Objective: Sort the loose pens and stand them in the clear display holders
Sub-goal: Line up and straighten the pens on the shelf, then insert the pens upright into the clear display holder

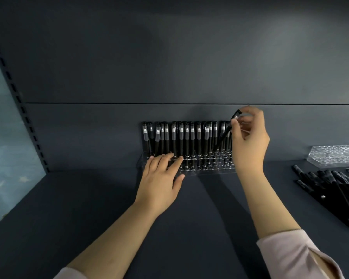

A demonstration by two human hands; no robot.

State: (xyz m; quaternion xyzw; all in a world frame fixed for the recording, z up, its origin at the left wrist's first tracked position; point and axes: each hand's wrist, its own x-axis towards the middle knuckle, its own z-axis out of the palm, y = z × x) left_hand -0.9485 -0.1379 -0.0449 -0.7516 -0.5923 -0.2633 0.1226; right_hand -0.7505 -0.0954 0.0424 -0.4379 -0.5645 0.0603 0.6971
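Observation:
A clear display holder (208,170) stands on the dark shelf against the back wall, with several black pens (181,137) upright in it. My left hand (159,180) rests flat on the holder's left front, fingers straight. My right hand (250,137) pinches a black pen (223,137) near its top. That pen is tilted, its lower tip down among the holes at the holder's right part. A pile of loose black pens (330,190) lies on the shelf at the right.
A second clear holder (334,155) without pens lies at the far right against the back wall. A slotted shelf upright (18,97) and a pale side panel (4,148) bound the left. Bare shelf surface (79,208) spreads in front.

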